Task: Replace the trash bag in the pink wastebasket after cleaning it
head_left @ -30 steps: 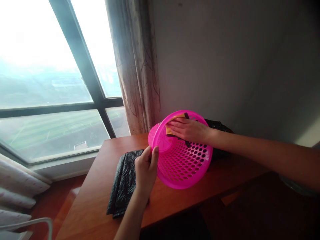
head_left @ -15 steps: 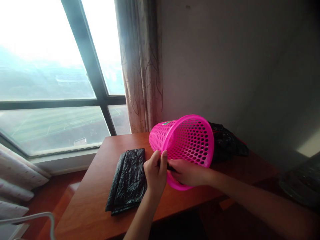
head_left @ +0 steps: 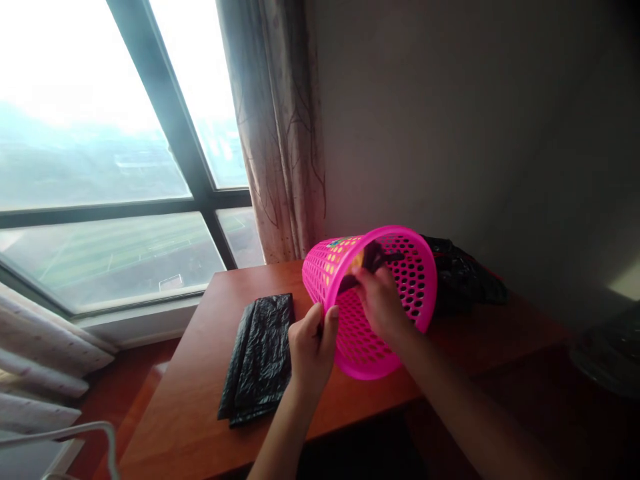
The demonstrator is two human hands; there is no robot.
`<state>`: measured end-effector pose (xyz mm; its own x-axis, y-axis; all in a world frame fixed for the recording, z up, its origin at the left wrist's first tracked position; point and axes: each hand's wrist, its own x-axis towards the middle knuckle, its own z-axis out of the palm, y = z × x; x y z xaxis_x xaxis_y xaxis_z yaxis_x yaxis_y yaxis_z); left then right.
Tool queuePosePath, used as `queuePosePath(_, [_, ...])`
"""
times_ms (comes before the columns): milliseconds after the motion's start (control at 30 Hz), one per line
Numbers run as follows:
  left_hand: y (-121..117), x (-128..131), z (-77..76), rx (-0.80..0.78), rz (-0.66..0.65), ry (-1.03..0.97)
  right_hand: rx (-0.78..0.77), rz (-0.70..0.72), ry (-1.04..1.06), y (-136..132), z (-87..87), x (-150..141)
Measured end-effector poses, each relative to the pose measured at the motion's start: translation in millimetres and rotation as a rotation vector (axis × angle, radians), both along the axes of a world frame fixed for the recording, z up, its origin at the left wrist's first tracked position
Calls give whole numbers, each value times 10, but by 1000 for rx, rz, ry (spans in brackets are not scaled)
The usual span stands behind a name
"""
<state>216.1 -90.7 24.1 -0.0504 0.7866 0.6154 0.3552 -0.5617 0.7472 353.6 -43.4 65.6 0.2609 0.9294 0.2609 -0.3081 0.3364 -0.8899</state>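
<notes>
A pink perforated wastebasket (head_left: 320, 267) is tipped over with its mouth towards me. My left hand (head_left: 313, 340) is closed on the left side of its rim, thumb up. Inside the mouth, my right hand (head_left: 383, 300) is closed on a dark object with a yellow part (head_left: 370, 257); its kind is not clear. Yellow also shows through the basket's holes on the left. To the left of my left hand lies a folded black plastic bag (head_left: 263, 353), flat on the wooden table (head_left: 190, 400).
Behind and right of the basket lies a crumpled black plastic bag (head_left: 465, 273). A curtain (head_left: 280, 133) hangs by the window (head_left: 100, 160) beyond the table. A white curved tube (head_left: 107, 433) is at the lower left. At the far right is a dim, clear-looking object (head_left: 607, 353).
My right hand has moved from the near rim up and into the basket with the dark and yellow object. My left hand keeps its hold on the rim.
</notes>
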Motion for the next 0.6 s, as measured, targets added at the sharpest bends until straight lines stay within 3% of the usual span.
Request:
queuePosePath(133, [26,-58,37,-34,56,-88,247,445,-895,-250,-371,46])
queuePosePath(200, [36,-108,61,-45,77,-115,357,551,-1266,-192,-534,265])
queuePosePath(233, [40,-130,73,-50,84,-122,373,526,-1456,-116,-592,396])
queuePosePath(300, [49,-157,96,-62,92,-123,320,338,-1815,89,-628,642])
queuePosePath(400, [64,-148,126,-91,69,-98,301,-2,-2039,383,-447,869])
queuePosePath(500, [77,-104,153,-123,35,-70,546,-202,-2142,527,-120,894])
queuePosePath(600, [81,-71,175,-118,42,-57,718,-156,-2054,570,62,830])
